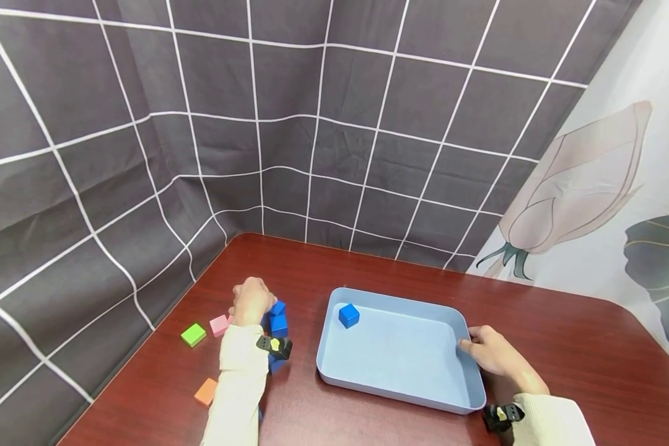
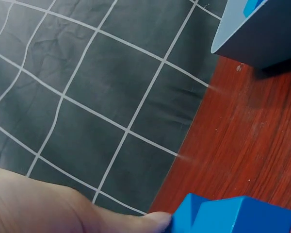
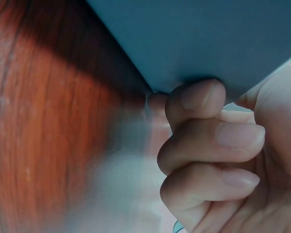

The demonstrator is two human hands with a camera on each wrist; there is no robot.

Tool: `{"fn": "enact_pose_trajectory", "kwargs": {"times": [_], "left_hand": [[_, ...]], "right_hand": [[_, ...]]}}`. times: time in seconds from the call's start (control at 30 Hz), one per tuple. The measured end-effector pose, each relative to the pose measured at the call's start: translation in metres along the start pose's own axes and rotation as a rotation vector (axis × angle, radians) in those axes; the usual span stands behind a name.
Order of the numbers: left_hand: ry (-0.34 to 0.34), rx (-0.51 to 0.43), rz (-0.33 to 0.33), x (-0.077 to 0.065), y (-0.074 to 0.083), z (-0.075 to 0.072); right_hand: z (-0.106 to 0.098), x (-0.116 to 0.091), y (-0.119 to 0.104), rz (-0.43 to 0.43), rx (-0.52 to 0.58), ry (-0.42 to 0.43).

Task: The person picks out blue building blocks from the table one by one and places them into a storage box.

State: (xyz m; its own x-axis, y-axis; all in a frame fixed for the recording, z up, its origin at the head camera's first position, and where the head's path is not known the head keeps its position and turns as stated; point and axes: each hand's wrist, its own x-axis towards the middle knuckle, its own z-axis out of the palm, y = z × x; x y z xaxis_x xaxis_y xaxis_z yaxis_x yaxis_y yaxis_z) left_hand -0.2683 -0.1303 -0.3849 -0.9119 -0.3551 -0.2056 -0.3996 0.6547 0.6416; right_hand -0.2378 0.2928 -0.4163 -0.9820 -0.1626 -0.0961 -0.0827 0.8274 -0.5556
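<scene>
A light blue tray [image 1: 396, 353] lies on the table with one blue block [image 1: 349, 316] in its back left corner. Its right rim is gripped by my right hand [image 1: 493, 350], thumb over the wall and curled fingers [image 3: 213, 141] against the outside. Left of the tray, my left hand [image 1: 253, 301] reaches down among several blue blocks [image 1: 279, 325]. Its thumb [image 2: 150, 222] presses the side of a blue block [image 2: 188, 213], and the other fingers are hidden behind the hand. A second blue block [image 2: 245, 216] sits right beside that one.
Left of my left forearm lie a green block [image 1: 193, 335], a pink block [image 1: 219, 325] and an orange block [image 1: 206, 392]. My sleeve partly covers more blue blocks. A dark grid-patterned curtain [image 1: 290, 142] hangs along the table's back and left edges.
</scene>
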Motion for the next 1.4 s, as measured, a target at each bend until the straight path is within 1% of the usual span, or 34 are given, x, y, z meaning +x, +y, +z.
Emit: {"fn": "enact_pose_trajectory", "kwargs": {"times": [0.1, 0.23, 0.33, 0.47, 0.6, 0.8, 0.9, 0.97, 1.13, 1.23, 1.4], "left_hand": [[0.054, -0.020, -0.012, 0.000, 0.000, 0.001], [0.071, -0.045, -0.022, 0.000, 0.000, 0.001], [0.070, -0.058, -0.008, -0.001, 0.001, 0.000], [0.106, -0.079, 0.031, -0.004, 0.004, -0.001], [0.147, -0.108, 0.091, -0.006, 0.010, 0.000], [0.187, -0.116, 0.230, -0.009, 0.024, 0.010], [0.166, -0.114, 0.274, -0.015, 0.036, 0.015], [0.121, -0.116, 0.295, -0.021, 0.043, 0.020], [0.027, -0.116, 0.419, -0.032, 0.058, 0.035], [0.025, -0.112, 0.487, -0.039, 0.065, 0.043], [0.067, -0.076, 0.561, -0.049, 0.072, 0.053]], "right_hand": [[0.000, 0.000, 0.000, -0.006, -0.001, 0.004], [-0.001, 0.000, -0.001, -0.009, 0.005, -0.002], [-0.001, 0.000, -0.001, -0.006, 0.012, -0.005], [0.000, 0.000, -0.001, -0.006, 0.014, -0.009], [0.001, 0.001, -0.001, -0.010, 0.014, -0.009], [0.003, 0.001, 0.001, 0.025, 0.040, -0.016], [0.003, 0.000, 0.000, 0.036, 0.068, -0.025], [0.003, 0.000, 0.000, 0.042, 0.086, -0.028], [0.002, 0.000, -0.001, 0.041, 0.091, -0.025], [0.000, 0.000, -0.002, 0.035, 0.069, -0.025], [0.000, 0.000, -0.002, 0.032, 0.051, -0.031]]}}
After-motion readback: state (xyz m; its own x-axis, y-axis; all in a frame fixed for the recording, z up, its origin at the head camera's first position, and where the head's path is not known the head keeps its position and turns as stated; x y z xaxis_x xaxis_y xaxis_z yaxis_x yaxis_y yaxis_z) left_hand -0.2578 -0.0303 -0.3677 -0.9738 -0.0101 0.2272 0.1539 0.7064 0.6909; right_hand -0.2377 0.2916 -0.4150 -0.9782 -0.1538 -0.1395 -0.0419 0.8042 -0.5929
